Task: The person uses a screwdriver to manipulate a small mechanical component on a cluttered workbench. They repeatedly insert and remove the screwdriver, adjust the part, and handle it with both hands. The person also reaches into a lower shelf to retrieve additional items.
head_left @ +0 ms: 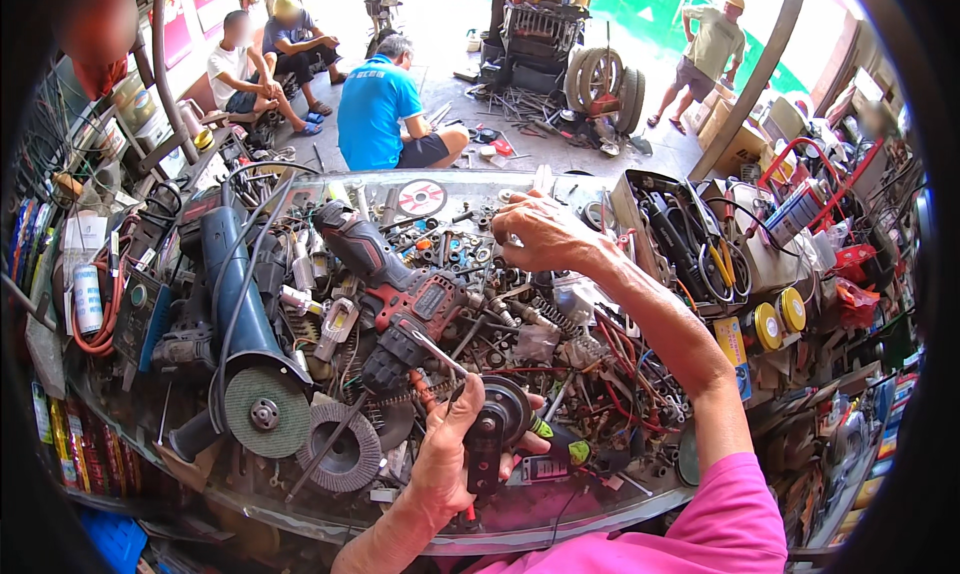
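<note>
My left hand grips a black power tool with a round dark disc head, held just above the near edge of a cluttered glass counter. A thin metal rod rises from the tool toward the red and black cordless drill lying in the middle of the heap. My right hand, arm stretched out from a pink sleeve, reaches to the far side of the counter, and its fingers pinch a small metal part among loose bolts and nuts.
A blue angle grinder with a green disc lies at the left, next to a grey flap disc. An open tray of pliers and cables stands at right. Red wires tangle near my right forearm. Several people are beyond the counter.
</note>
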The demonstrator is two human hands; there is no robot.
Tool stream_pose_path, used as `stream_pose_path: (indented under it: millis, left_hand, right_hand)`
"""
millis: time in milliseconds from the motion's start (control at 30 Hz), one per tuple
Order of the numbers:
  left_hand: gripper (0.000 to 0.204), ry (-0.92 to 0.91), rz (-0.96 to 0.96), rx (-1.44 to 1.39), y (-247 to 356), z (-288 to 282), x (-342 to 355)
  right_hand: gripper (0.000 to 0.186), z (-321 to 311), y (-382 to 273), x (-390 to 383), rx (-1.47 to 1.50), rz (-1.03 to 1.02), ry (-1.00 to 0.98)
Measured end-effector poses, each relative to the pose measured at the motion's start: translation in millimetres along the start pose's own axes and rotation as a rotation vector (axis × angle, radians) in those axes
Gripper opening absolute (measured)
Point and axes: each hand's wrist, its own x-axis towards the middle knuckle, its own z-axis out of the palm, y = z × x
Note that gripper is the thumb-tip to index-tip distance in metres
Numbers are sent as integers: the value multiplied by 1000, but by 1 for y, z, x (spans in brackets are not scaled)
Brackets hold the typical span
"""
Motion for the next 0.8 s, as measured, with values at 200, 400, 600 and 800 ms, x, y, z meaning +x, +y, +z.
stream_pose_path:
  millis: [200,400,600,800]
  left_hand:
    - [62,-19,-10,29,-1,-1,0]
    - [60,-26,7,25,-1,-1,1]
    - [60,0,11,57,-3,1,-1]
    - [60,-14,-14,9,-4,0,0]
  right_hand:
    - [22,15,-9,5,62,83,127]
    - [24,20,-18,10,62,214,72]
    - [26,21,-17,8,148,231,86]
    - [21,41,-13,11,262,234,240]
